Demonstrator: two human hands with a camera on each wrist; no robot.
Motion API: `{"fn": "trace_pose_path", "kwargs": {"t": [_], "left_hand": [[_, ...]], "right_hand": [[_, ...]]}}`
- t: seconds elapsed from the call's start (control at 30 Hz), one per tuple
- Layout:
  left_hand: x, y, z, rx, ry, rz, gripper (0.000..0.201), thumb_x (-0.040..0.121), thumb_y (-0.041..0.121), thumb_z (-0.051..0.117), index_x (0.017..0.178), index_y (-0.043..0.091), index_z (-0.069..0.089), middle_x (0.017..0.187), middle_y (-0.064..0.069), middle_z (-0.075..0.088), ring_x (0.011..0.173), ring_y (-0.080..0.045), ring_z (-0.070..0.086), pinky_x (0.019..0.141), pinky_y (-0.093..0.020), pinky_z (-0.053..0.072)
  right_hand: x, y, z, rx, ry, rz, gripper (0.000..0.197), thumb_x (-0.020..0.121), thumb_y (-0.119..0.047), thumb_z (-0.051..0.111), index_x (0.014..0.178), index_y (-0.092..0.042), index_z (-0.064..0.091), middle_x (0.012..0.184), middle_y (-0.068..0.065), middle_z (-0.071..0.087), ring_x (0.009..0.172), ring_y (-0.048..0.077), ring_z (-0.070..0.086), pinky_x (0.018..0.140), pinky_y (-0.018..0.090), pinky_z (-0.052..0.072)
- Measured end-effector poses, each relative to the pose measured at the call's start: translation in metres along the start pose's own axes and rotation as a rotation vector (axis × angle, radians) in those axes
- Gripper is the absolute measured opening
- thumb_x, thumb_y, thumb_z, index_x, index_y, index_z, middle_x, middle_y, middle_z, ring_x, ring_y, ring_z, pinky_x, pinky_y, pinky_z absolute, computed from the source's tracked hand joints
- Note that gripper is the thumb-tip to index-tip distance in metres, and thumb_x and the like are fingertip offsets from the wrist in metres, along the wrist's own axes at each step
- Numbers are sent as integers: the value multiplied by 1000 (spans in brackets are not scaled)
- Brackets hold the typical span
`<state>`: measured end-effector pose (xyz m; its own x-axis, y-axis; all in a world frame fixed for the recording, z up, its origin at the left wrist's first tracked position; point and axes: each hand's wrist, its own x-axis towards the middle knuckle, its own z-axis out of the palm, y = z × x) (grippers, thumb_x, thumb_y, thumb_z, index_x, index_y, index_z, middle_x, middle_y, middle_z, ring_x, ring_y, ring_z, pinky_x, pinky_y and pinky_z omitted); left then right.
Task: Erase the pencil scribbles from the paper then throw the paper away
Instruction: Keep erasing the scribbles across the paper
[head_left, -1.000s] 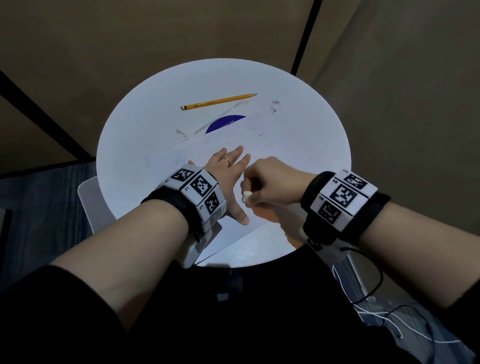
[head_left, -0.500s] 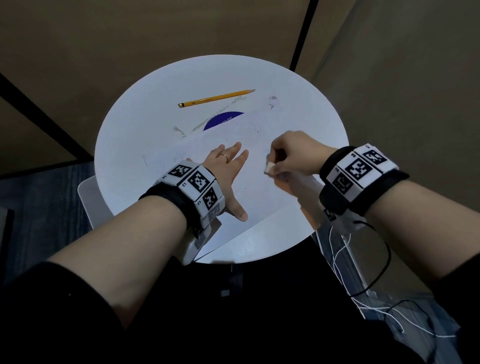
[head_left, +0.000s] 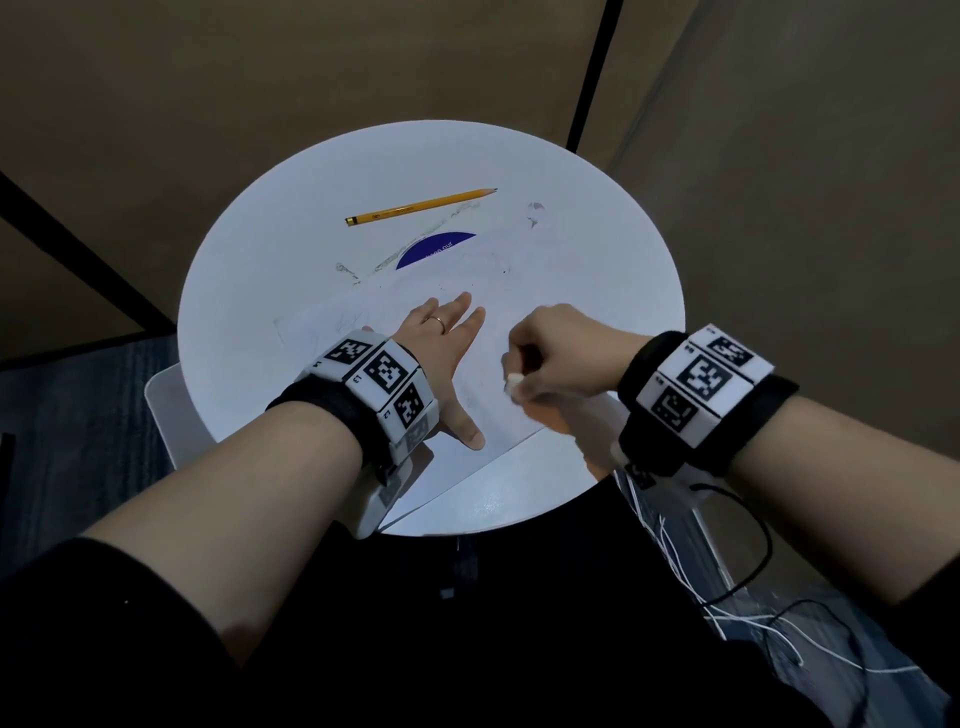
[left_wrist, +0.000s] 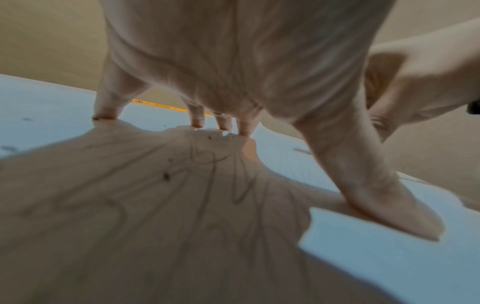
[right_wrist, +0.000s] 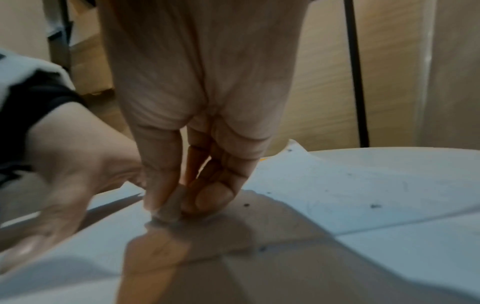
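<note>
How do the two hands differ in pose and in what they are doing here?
The left hand lies flat with fingers spread, pressing the paper down; the right hand is curled, pinching an eraser. The left hand holds nothing; the right hand holds the eraser against the sheet. Both are over the paper on the round table, and both wrists wear marker bands.

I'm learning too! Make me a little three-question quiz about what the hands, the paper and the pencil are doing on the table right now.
1. True or false: the left hand lies flat on the paper.
2. What does the right hand pinch? A) the pencil B) an eraser C) a ring
3. Fill in: the pencil lies on the ___, beyond the paper, touched by neither hand.

Key
1. True; its fingers are spread straight, pressing the sheet down.
2. B; the small white eraser sits between thumb and fingers, down at the paper.
3. Table.
</note>
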<state>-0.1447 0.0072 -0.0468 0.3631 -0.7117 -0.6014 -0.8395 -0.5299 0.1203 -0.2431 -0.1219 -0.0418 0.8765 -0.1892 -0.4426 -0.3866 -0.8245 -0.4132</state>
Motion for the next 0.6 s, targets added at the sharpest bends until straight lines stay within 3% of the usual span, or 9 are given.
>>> {"fn": "trace_pose_path", "kwargs": {"t": [0.07,0.2,0.37,0.43,0.6], "left_hand": [[0,0,1,6,-2,-1,130,63,55,78,149,27,-14,154,11,-24,144,-17,-16,113,-51,14],[-1,1,-1,15,-1,-6,129,64,55,78,149,26,-15,155,10,-24,144,-18,-15,112,-52,14],[4,-3,2,25,-9,-12,133,59,61,77,149,30,-16,154,13,-24,144,-16,-15,107,-62,18],[5,-1,1,46,-4,-20,133,59,62,77,149,28,-14,155,12,-21,144,-18,-10,106,-59,24],[12,22,-2,74,54,-20,129,61,67,72,150,18,-7,157,10,-10,142,-23,5,100,-50,36]], "right_hand": [[1,4,-4,16,-11,9,24,75,-18,73,63,-22,53,71,-8,59,65,0,51,57,14,38],[5,20,-23,38,132,99,24,75,-14,74,63,-19,53,69,-7,56,69,10,51,55,16,40],[-1,25,-11,142,36,62,12,72,-12,76,71,-14,64,77,0,69,67,7,59,65,19,47],[-1,41,-21,231,134,123,15,72,-11,77,68,-16,63,69,-4,67,58,0,58,57,12,46],[-2,61,-27,383,213,182,15,76,-10,74,70,-13,61,65,-7,64,54,-2,57,59,17,42]]}}
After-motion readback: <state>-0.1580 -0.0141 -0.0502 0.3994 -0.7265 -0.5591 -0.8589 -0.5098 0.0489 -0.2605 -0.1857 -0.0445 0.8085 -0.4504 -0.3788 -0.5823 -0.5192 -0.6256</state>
